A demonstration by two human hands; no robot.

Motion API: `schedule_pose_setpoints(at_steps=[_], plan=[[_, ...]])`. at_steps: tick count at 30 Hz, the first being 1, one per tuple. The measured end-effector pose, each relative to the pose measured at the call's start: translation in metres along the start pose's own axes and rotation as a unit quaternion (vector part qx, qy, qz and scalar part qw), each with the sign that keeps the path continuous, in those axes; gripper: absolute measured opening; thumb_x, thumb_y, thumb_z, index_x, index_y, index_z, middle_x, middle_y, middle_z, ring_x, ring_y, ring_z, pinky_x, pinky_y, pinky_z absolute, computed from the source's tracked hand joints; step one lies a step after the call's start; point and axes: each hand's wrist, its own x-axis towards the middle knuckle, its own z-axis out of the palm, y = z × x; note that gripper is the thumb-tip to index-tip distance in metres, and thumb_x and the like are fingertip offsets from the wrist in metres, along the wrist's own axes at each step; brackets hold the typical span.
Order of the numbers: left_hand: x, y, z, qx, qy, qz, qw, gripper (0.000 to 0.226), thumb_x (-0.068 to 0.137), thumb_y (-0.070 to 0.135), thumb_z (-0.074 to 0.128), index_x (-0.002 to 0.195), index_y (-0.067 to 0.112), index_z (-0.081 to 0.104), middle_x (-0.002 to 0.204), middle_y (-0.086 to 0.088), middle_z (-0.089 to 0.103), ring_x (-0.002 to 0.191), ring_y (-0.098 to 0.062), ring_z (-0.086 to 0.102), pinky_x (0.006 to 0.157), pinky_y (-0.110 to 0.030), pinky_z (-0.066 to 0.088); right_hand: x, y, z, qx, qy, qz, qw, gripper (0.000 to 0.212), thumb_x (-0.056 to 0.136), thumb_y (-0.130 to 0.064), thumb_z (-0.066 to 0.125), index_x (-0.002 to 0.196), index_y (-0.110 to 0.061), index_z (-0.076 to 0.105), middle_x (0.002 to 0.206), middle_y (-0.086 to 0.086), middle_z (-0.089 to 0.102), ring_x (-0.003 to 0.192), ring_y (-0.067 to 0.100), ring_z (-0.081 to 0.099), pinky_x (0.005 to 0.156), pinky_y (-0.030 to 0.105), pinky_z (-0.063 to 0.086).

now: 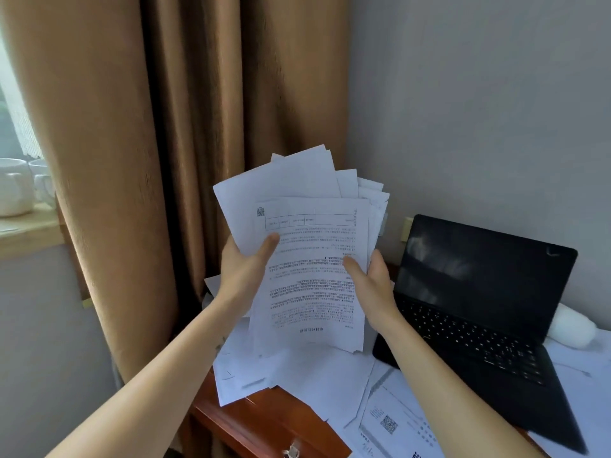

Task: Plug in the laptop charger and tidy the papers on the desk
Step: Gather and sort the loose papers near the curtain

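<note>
A fanned stack of white printed papers (310, 233) is held upright above the desk. My left hand (244, 262) grips its left edge, thumb across the front sheet. My right hand (373, 285) holds the right edge, thumb on the front. More loose sheets (317, 378) lie scattered on the wooden desk (264, 421) below. A black laptop (479, 305) stands open with a dark screen at the right. No charger cable shows.
Brown curtains (198, 127) hang behind the desk's left end. Two white mugs (20, 186) stand on a windowsill at the far left. A wall socket plate (406, 229) peeks out behind the laptop lid. A white object (575, 328) lies right of the laptop.
</note>
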Motion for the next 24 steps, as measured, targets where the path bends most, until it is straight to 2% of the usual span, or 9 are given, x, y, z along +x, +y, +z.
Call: schedule_pose_setpoints(at_steps=[4,7,9,12,15,18,21,24], plan=[[-0.006,0.000,0.000,-0.018,-0.004,-0.004,1.000,0.031,0.090,0.027,0.081,0.119,0.025,0.068,0.109,0.007,0.079,0.101,-0.013,0.076,0.090,-0.041,0.062,-0.005,0.007,-0.006,0.022,0.043,-0.001,0.999,0.025,0.099,-0.015,0.063,0.123,-0.019,0.057,0.120,-0.003,0.069,0.110,0.011,0.067,0.094,0.032,0.055],[-0.006,0.003,0.002,-0.030,0.007,0.009,0.999,0.042,0.086,0.033,0.085,0.122,0.025,0.065,0.112,0.005,0.078,0.104,-0.017,0.076,0.092,-0.046,0.062,-0.011,0.004,-0.008,0.029,0.061,-0.022,0.998,0.025,0.099,-0.011,0.062,0.122,-0.018,0.055,0.119,-0.004,0.068,0.108,0.009,0.067,0.092,0.029,0.055],[-0.005,0.008,0.005,-0.022,0.013,0.029,0.999,0.054,0.082,0.038,0.089,0.126,0.024,0.061,0.116,0.003,0.077,0.106,-0.017,0.075,0.092,-0.047,0.061,-0.014,0.000,-0.008,0.033,0.068,-0.044,0.996,0.027,0.100,-0.010,0.061,0.124,-0.016,0.052,0.118,-0.005,0.067,0.105,0.006,0.067,0.086,0.025,0.056],[-0.006,0.011,0.011,0.013,0.017,0.069,0.997,0.056,0.083,0.037,0.088,0.125,0.022,0.054,0.117,0.002,0.074,0.105,-0.013,0.074,0.094,-0.047,0.061,-0.017,-0.003,-0.006,0.023,0.081,-0.076,0.994,0.029,0.101,-0.008,0.058,0.127,-0.014,0.047,0.116,-0.006,0.065,0.101,0.001,0.066,0.080,0.017,0.055],[-0.010,0.002,0.012,0.043,-0.005,0.086,0.995,0.074,0.081,0.039,0.089,0.135,0.026,0.040,0.133,0.003,0.062,0.117,-0.011,0.067,0.101,-0.045,0.057,-0.017,-0.001,-0.004,0.032,0.112,-0.085,0.990,0.034,0.101,-0.007,0.056,0.132,-0.014,0.042,0.118,-0.005,0.063,0.100,0.001,0.066,0.079,0.019,0.055],[-0.011,-0.008,0.009,0.053,-0.003,0.074,0.996,0.090,0.077,0.042,0.090,0.141,0.029,0.029,0.142,0.007,0.049,0.125,-0.008,0.060,0.107,-0.043,0.054,-0.017,-0.001,-0.002,0.013,0.088,-0.084,0.993,0.030,0.101,-0.007,0.055,0.128,-0.017,0.045,0.117,-0.005,0.064,0.103,0.004,0.066,0.084,0.026,0.057],[-0.010,-0.009,0.006,0.053,0.000,0.074,0.996,0.087,0.076,0.040,0.092,0.138,0.030,0.031,0.140,0.006,0.051,0.120,-0.008,0.064,0.103,-0.041,0.057,-0.014,-0.002,-0.002,0.012,0.075,-0.084,0.994,0.031,0.102,-0.009,0.055,0.130,-0.017,0.046,0.118,-0.004,0.065,0.104,0.007,0.067,0.082,0.025,0.058],[-0.014,-0.012,0.004,0.062,-0.014,0.049,0.997,0.082,0.079,0.033,0.090,0.134,0.033,0.030,0.135,0.006,0.057,0.116,-0.007,0.067,0.095,-0.030,0.059,-0.014,0.006,-0.001,-0.012,0.038,-0.065,0.997,0.030,0.101,-0.013,0.058,0.129,-0.020,0.050,0.120,-0.005,0.067,0.107,0.007,0.066,0.089,0.028,0.057]])
